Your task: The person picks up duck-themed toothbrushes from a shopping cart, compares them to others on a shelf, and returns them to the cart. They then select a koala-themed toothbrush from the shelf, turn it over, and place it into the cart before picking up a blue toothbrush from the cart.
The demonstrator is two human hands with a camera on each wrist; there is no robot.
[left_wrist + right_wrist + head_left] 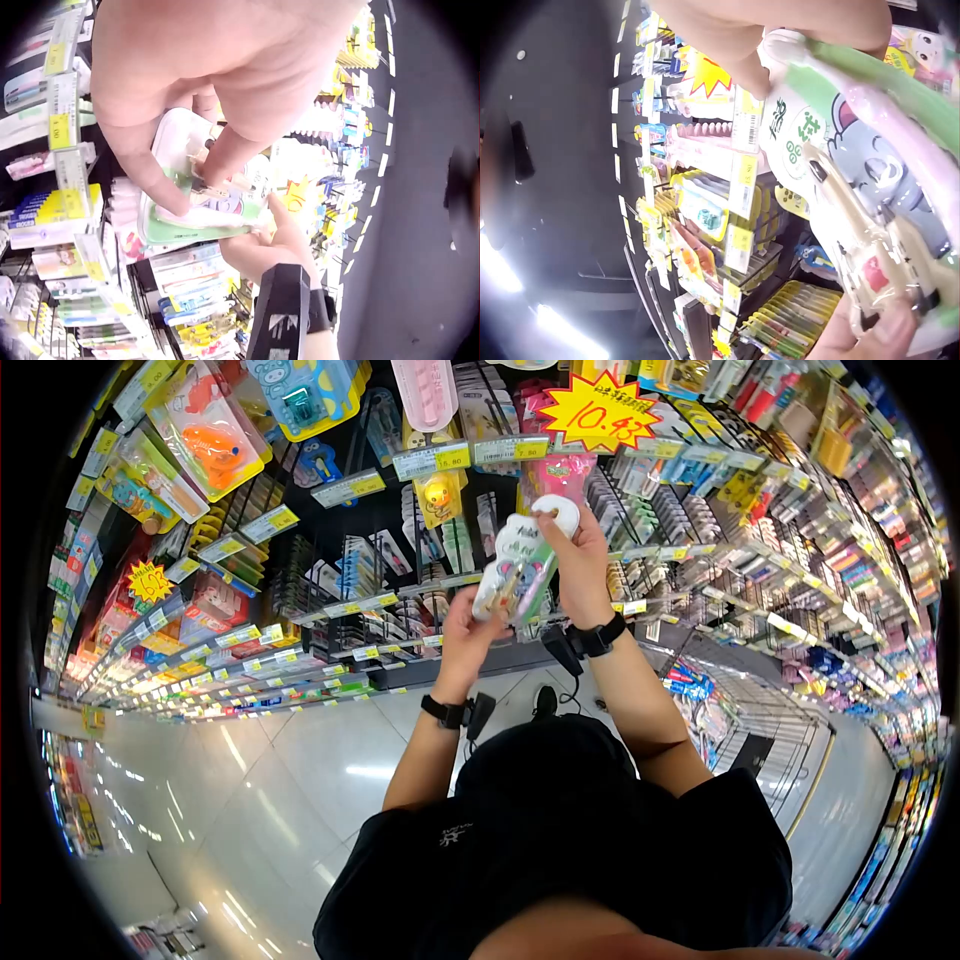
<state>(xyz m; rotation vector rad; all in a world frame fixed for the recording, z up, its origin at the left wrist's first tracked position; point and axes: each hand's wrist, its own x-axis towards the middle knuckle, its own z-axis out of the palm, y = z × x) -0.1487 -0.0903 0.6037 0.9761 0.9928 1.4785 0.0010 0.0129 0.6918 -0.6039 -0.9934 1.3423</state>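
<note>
A white and green carded blister pack (pixel 512 550) is held between both hands in front of the hanging displays. Through its clear plastic, the right wrist view shows a lavender handle-shaped piece (pixel 900 139), a beige piece with black tips (pixel 877 259) and a printed grey cartoon animal (pixel 881 172). My right hand (pixel 580 555) grips the pack's upper end, thumb across the front. At the lower end, my left hand (pixel 467 632) pinches it, the thumb lying on the plastic. In the left wrist view, the left fingers overlap the front of the pack (pixel 176 135).
Rows of hooks with packaged goods and price labels (pixel 432 461) rise close in front. A yellow starburst price sign (pixel 603 410) hangs above the hands. A wire shopping cart (pixel 800 725) stands at the right on the tiled floor (pixel 300 770).
</note>
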